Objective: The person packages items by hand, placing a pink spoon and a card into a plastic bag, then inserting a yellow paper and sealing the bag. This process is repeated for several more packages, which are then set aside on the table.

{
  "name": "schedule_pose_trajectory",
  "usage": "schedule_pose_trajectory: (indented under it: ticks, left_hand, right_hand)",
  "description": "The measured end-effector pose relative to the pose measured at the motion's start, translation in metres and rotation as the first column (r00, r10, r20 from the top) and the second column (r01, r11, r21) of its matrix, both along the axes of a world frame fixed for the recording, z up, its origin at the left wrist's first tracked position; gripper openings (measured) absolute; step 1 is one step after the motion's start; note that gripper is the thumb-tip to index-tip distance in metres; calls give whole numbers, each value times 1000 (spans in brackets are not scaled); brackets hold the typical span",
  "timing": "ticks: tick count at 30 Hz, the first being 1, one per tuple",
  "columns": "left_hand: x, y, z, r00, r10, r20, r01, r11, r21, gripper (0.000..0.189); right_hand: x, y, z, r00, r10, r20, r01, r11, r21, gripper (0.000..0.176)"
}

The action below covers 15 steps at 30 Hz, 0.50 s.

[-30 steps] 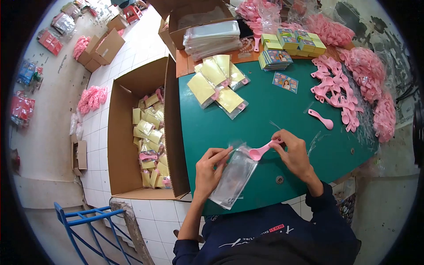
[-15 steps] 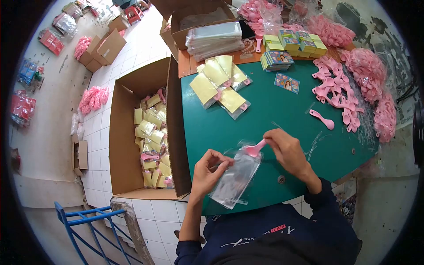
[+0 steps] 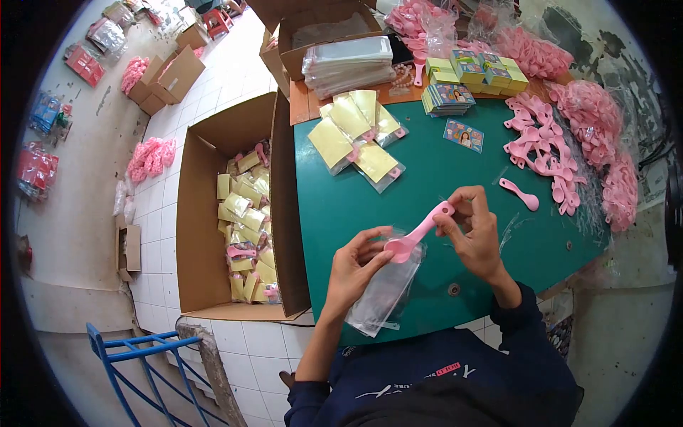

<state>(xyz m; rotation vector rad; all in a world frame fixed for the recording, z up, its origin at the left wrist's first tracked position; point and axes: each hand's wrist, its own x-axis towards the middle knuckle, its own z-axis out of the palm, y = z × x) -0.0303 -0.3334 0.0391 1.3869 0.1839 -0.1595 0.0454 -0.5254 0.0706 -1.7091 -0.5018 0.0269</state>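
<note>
A pink spoon (image 3: pixel 421 231) is held slantwise over a stack of clear plastic bags (image 3: pixel 382 297) near the table's front edge. My left hand (image 3: pixel 356 269) grips the spoon's bowl, thumb on top and fingers behind. At the holed end of the handle, my right hand (image 3: pixel 472 231) is closed in a pinch, with a wisp of clear film by its fingertips. One loose pink spoon (image 3: pixel 519 194) lies to the right, beside a pile of pink spoons (image 3: pixel 544 149). A printed card (image 3: pixel 463 135) lies flat farther back.
Filled packets with yellow backs (image 3: pixel 353 117) lie at the table's back left. A large cardboard box (image 3: pixel 281 206) of similar packets stands against the left side. Card stacks (image 3: pixel 447 98), a bag stack (image 3: pixel 347 62) and bagged pink spoons (image 3: pixel 587 114) line the back. A blue metal frame (image 3: pixel 135 349) stands lower left.
My left hand has moved up from the bag stack and taken hold of the spoon's bowl. The spoon has risen slightly, and my right hand has shifted to the handle's tip.
</note>
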Motion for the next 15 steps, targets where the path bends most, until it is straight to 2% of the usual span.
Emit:
schedule_pose_trajectory:
  ticks: [2, 5, 8, 11, 12, 14, 15]
  left_hand:
    - [8, -5, 8, 999, -24, 33, 25, 999, -36, 40]
    - [19, -13, 20, 994, 19, 106, -4, 990, -144, 30]
    - [24, 1, -1, 983, -162, 85, 164, 986, -9, 28]
    - [22, 6, 10, 958, -261, 121, 261, 965, 18, 31]
    - [22, 6, 10, 966, -233, 116, 233, 972, 10, 32]
    - [22, 6, 8, 978, -175, 109, 177, 984, -3, 33]
    - [21, 4, 9, 979, -153, 132, 154, 988, 0, 34]
  right_hand:
    - [2, 2, 5, 999, 51, -12, -51, 996, -67, 28]
    - [12, 2, 10, 973, 130, 188, -102, 983, -150, 29]
    - [16, 2, 20, 976, 63, 208, -36, 991, -130, 26]
    - [20, 1, 21, 976, 120, 183, -92, 984, -154, 27]
    - [26, -1, 21, 926, 274, 260, -217, 950, -226, 27]
    - [44, -4, 21, 740, 560, 372, -421, 818, -393, 29]
    - [52, -5, 18, 738, 596, 316, -524, 801, -289, 32]
